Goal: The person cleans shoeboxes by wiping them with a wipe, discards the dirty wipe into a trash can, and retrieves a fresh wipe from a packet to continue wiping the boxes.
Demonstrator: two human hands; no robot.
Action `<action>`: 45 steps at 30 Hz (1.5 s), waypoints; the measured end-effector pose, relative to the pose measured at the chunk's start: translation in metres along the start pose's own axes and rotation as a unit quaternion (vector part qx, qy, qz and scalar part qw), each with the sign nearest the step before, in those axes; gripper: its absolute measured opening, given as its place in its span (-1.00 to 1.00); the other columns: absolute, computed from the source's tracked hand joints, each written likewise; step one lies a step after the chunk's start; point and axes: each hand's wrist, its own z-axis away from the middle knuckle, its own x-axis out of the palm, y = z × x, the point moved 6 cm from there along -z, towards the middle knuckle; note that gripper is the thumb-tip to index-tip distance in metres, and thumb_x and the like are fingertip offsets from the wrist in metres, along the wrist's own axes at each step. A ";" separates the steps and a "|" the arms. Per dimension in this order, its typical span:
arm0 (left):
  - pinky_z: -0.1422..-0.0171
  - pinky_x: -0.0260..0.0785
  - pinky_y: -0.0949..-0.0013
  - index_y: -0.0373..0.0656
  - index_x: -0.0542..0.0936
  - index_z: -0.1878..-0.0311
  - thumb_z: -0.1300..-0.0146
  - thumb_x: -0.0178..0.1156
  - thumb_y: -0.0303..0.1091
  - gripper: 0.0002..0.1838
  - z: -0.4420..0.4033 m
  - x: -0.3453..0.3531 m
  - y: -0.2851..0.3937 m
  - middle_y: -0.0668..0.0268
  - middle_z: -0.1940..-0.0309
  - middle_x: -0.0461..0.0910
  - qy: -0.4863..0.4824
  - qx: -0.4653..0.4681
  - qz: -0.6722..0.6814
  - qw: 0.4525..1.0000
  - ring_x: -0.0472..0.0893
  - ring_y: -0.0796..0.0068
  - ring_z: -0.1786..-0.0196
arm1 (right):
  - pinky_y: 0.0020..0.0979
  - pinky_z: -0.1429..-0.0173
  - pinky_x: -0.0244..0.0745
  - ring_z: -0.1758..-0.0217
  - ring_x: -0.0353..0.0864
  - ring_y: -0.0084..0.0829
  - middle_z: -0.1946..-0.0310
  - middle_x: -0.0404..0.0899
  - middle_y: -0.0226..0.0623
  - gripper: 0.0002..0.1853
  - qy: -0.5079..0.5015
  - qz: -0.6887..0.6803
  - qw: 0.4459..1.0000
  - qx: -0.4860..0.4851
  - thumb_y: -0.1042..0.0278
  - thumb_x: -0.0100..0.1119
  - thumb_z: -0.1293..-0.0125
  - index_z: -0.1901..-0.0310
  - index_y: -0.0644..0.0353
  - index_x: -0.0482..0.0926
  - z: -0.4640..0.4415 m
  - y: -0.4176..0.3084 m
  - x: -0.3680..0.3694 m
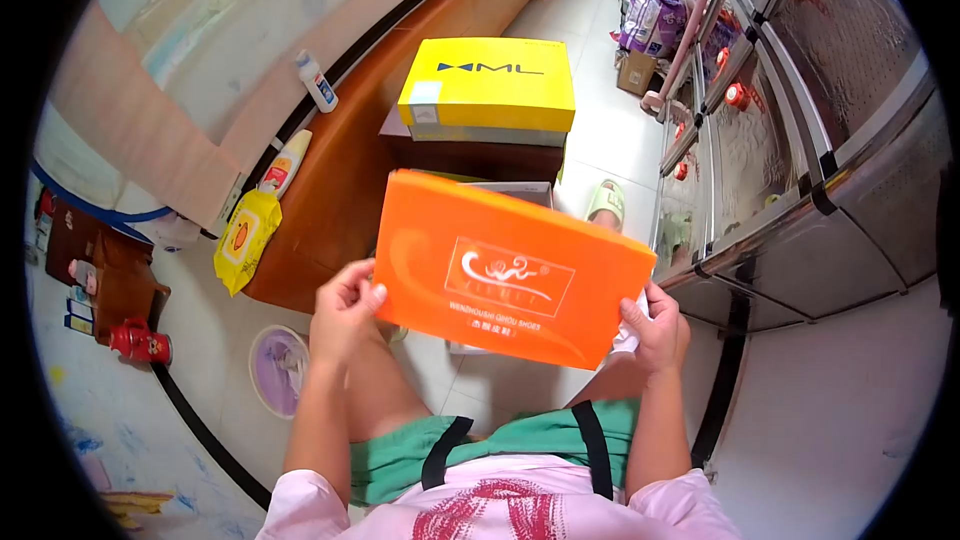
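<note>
Two hands (348,305) (657,330), at least three boxes (490,80) (480,155) (420,270).

The lid (515,270) is before me, between my left hand (345,308) and my right hand (657,330). Beyond it, the upper box (490,90) lies on the lower box (480,155). To the left of these boxes runs the wooden frame (335,175); along it are a bottle (316,81), a tube (285,162) and, nearest to me, a packet (246,238). The basin (254,365) is on the floor (600,130) at my left, and the thermos (141,342) farther left. On the right stands the cabinet (860,240); a slipper (606,202) is between it and the boxes.
</note>
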 end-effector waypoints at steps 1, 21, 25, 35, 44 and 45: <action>0.34 0.17 0.66 -0.28 0.58 -0.16 -0.37 0.21 -0.40 -0.66 -0.007 -0.002 0.024 0.57 0.43 0.38 0.054 0.030 0.023 0.998 0.29 0.82 0.44 | -0.52 0.02 0.54 0.10 0.66 -0.53 0.04 0.66 -0.23 -0.52 -0.001 -0.001 1.000 -0.002 0.34 0.35 -0.32 -0.17 0.45 0.49 -0.007 -0.002 0.006; 0.37 0.20 0.67 -0.22 0.61 0.14 -0.39 0.20 -0.44 -0.92 -0.010 0.032 -0.054 0.55 0.41 0.53 0.017 -0.085 0.086 0.993 0.37 0.84 0.43 | -0.32 0.10 0.68 0.25 0.74 -0.29 0.25 0.64 -0.15 -0.71 0.134 -0.304 0.943 -0.003 0.32 0.28 -0.41 0.04 0.38 0.49 -0.184 0.005 0.133; 0.39 0.18 0.65 -0.26 0.62 0.20 -0.34 0.21 -0.51 -0.95 -0.010 0.044 -0.060 0.55 0.47 0.51 -0.024 -0.037 0.020 0.999 0.35 0.84 0.46 | -0.29 0.03 0.66 0.14 0.67 -0.33 0.09 0.61 -0.17 -0.68 0.131 -0.237 0.963 0.015 0.35 0.23 -0.43 -0.09 0.37 0.46 -0.170 0.011 0.128; 0.35 0.17 0.66 -0.26 0.61 0.21 -0.35 0.20 -0.52 -0.97 -0.002 0.057 -0.061 0.57 0.44 0.45 -0.066 -0.059 -0.098 0.991 0.34 0.83 0.42 | -0.36 0.12 0.61 0.23 0.64 -0.36 0.10 0.62 -0.15 -0.67 0.222 -0.205 0.941 0.154 0.46 0.07 -0.46 -0.19 0.39 0.46 -0.048 0.100 -0.018; 0.24 0.46 0.33 -0.20 0.67 0.20 -0.19 0.35 -0.42 -0.86 0.048 0.159 -0.029 0.23 0.33 0.62 -0.194 0.149 -0.329 0.912 0.59 0.33 0.32 | -0.31 0.11 0.66 0.22 0.71 -0.24 0.13 0.65 0.00 -0.68 0.224 -0.151 0.939 0.212 0.63 0.05 -0.32 -0.10 0.39 0.36 -0.003 0.157 -0.052; 0.17 0.46 0.24 -0.19 0.66 0.17 -0.19 0.38 -0.32 -0.79 0.048 0.168 -0.030 0.21 0.34 0.62 -0.178 0.137 -0.315 0.922 0.59 0.21 0.27 | -0.34 0.13 0.66 0.22 0.71 -0.28 0.14 0.66 -0.05 -0.70 0.215 -0.153 0.941 0.210 0.61 0.09 -0.32 -0.07 0.40 0.41 -0.002 0.154 -0.049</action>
